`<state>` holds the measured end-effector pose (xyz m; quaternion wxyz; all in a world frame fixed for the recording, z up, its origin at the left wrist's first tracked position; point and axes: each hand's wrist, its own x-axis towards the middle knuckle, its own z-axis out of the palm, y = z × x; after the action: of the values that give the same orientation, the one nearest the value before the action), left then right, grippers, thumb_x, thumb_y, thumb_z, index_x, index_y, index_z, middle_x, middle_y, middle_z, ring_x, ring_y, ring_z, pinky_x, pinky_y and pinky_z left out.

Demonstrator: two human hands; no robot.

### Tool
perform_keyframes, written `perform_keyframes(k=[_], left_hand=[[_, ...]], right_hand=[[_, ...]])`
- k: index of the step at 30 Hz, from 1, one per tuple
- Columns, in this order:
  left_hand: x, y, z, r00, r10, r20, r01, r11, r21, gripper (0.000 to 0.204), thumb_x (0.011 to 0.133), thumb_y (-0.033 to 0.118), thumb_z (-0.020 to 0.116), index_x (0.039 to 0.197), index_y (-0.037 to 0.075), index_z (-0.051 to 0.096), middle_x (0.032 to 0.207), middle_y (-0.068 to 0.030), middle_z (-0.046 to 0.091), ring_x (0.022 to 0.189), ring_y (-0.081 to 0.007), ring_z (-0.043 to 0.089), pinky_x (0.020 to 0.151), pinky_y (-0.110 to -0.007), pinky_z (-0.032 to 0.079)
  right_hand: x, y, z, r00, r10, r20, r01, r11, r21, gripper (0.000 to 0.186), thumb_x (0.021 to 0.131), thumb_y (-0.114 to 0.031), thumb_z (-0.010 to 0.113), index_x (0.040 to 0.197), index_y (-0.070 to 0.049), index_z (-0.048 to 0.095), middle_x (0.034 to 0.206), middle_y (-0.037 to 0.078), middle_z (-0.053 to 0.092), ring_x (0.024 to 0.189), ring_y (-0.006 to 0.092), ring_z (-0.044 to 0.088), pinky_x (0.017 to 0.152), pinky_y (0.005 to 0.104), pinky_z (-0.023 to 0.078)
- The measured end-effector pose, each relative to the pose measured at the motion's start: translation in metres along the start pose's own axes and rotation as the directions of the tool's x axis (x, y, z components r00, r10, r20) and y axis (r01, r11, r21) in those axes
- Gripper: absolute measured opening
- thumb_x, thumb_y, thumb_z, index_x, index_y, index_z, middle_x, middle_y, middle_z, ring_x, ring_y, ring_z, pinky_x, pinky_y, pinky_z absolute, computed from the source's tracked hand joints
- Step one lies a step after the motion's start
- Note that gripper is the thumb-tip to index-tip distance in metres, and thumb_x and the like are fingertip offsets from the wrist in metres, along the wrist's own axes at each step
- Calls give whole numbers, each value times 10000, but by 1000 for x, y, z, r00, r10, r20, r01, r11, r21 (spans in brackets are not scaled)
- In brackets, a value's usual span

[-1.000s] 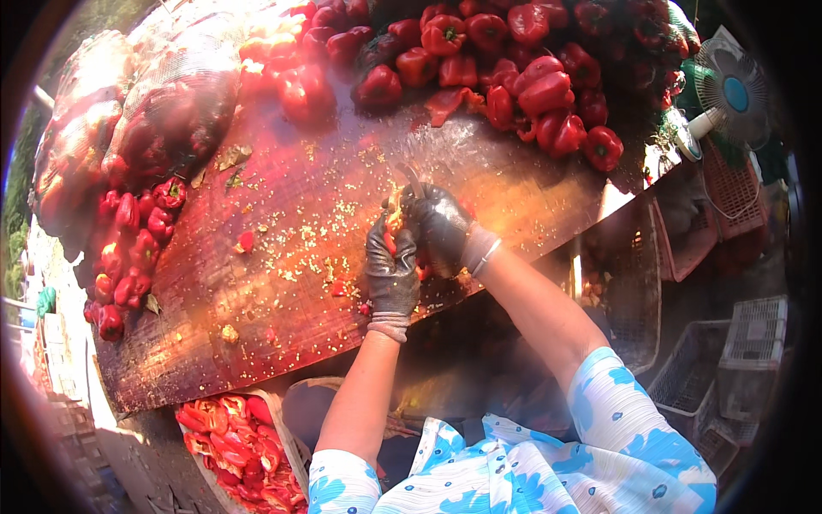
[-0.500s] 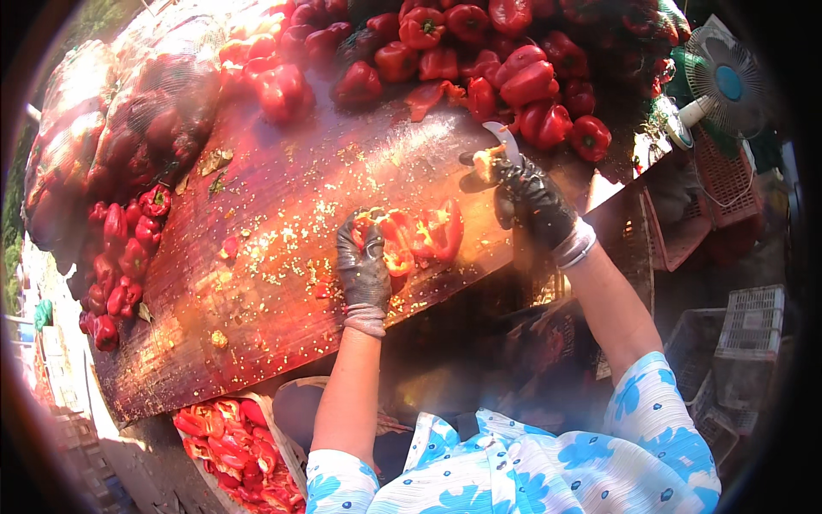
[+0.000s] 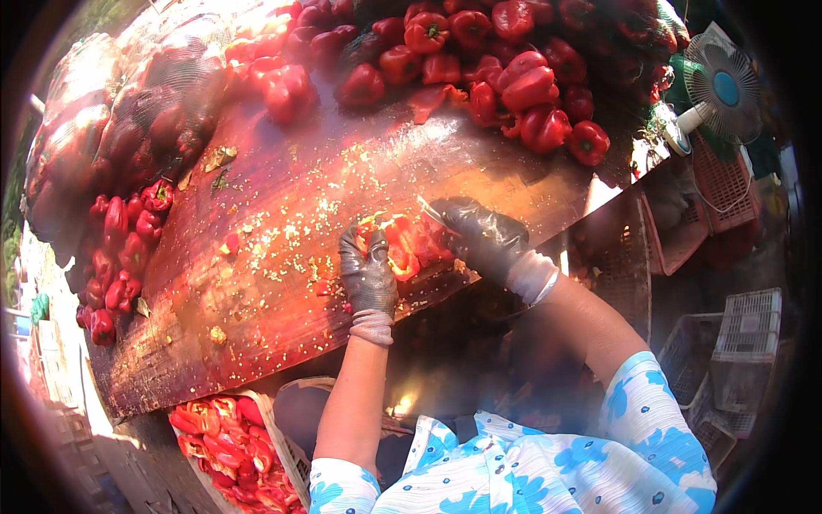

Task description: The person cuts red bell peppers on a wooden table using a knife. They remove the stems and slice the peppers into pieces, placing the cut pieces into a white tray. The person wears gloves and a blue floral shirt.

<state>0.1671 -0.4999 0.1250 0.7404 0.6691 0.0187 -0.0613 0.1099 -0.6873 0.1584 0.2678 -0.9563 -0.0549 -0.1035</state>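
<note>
Opened red pepper [image 3: 402, 246]
My left hand [image 3: 368, 272] pinches its eight-o'clock side; from here I can't tell how my right hand [image 3: 485, 237] grips at three o'clock.

Gloved hands [image 3: 368, 276] at opened red pepper [image 3: 402, 247], seed-strewn table [image 3: 184, 343] beneath.

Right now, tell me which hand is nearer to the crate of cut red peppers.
Left. The left hand grips an opened pepper up and right of the crate in the picture; the right hand is farther right, beside that pepper.
</note>
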Motion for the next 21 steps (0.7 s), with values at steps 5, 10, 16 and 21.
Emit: perform_keyframes(k=[5, 10, 16, 21], left_hand=[[-1, -4, -1, 981, 155, 117, -178, 958, 225, 300, 922, 60, 661, 1206, 52, 565, 1064, -26, 628, 974, -105, 564, 868, -270, 488], [9, -14, 4, 939, 186, 288, -284, 894, 346, 310, 887, 111, 718, 1166, 28, 611, 1076, -82, 661, 974, -151, 626, 865, -306, 518], [12, -30, 13, 970, 37, 240, -137, 898, 418, 301, 891, 121, 722, 1157, 23, 623, 1044, -70, 692, 936, -135, 635, 848, -295, 523], [14, -27, 12, 961, -17, 276, -96, 917, 388, 248, 908, 47, 678, 1146, 15, 615, 1025, -39, 689, 915, -102, 617, 834, -275, 516]], right_hand=[[21, -32, -14, 942, 275, 194, -248, 956, -155, 274, 902, -158, 542, 1174, -133, 518, 1132, 162, 585, 965, 391, 636, 765, 490, 534], [26, -6, -6, 959, 270, 81, -242, 937, -253, 184, 900, -229, 608, 1061, -145, 573, 1003, 123, 610, 808, 368, 649, 679, 474, 538], [27, 44, 12, 999, 9, -47, -17, 984, -178, 135, 877, -289, 661, 937, -170, 642, 903, 92, 624, 769, 325, 651, 653, 438, 531], [32, 49, 8, 869, 473, 146, -451, 636, 626, 158, 956, -162, 614, 1058, -48, 654, 900, 44, 721, 814, 120, 627, 722, 302, 519]])
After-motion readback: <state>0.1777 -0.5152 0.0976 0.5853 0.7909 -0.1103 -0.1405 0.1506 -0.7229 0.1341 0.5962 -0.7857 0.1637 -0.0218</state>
